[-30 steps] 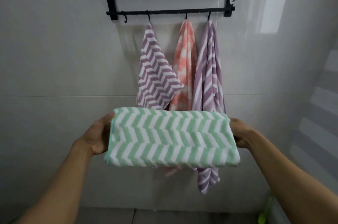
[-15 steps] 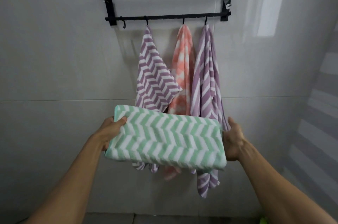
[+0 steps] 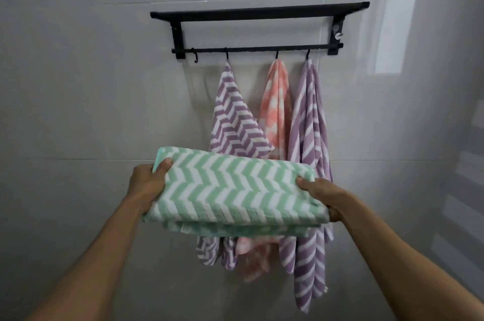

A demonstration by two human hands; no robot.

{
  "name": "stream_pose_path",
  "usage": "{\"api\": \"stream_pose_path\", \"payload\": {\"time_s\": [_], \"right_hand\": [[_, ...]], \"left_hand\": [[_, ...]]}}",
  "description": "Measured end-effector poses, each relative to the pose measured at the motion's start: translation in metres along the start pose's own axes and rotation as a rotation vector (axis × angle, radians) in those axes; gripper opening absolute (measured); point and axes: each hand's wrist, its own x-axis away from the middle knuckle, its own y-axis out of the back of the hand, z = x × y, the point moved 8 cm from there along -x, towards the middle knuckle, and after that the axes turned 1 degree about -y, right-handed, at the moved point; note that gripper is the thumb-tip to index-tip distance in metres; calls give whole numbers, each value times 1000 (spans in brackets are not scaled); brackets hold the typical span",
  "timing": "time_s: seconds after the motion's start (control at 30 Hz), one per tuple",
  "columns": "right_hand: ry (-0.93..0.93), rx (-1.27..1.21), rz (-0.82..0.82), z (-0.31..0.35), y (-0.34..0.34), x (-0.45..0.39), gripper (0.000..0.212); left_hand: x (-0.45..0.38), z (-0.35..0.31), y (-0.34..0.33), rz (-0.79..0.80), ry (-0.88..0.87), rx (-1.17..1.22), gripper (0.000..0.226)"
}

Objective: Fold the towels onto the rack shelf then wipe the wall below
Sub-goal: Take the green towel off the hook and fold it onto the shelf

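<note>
Three hanging towels, two purple-striped (image 3: 237, 121) (image 3: 309, 142) and one coral checked (image 3: 276, 100), on hooks under black metal wall rack (image 3: 259, 12). Folded green-and-white chevron towel (image 3: 233, 187) below shelf height, gripped at its ends by left hand (image 3: 146, 184) and right hand (image 3: 323, 193). Risk: loose bottom layers sagging, fold spilling open during lift. Compared with a second ago: towel raised, tilted flatter, thumbs now on top.

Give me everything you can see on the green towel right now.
The green towel is soft-looking terry cloth with a green and white zigzag pattern, folded into a flat rectangular stack, layered edges showing along its near side. It is held roughly level in mid-air, below the rack. The left hand grips one end, the right hand the other.
</note>
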Motion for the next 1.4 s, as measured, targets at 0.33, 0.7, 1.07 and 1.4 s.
{"api": "stream_pose_path", "payload": {"time_s": [0.33,0.7,1.07,1.4], "right_hand": [[230,9,-217,66,-18,19,45],[26,-241,117,80,-27,52,54],[292,-77,-164,172,47,82,45],[501,-133,-137,306,36,110,33]], "left_hand": [[-10,-13,22,478,318,367,39],[-11,-61,28,333,121,320,58],[-1,-155,68,117,39,267,78],[-37,-247,139,-51,-85,265,83]]}}
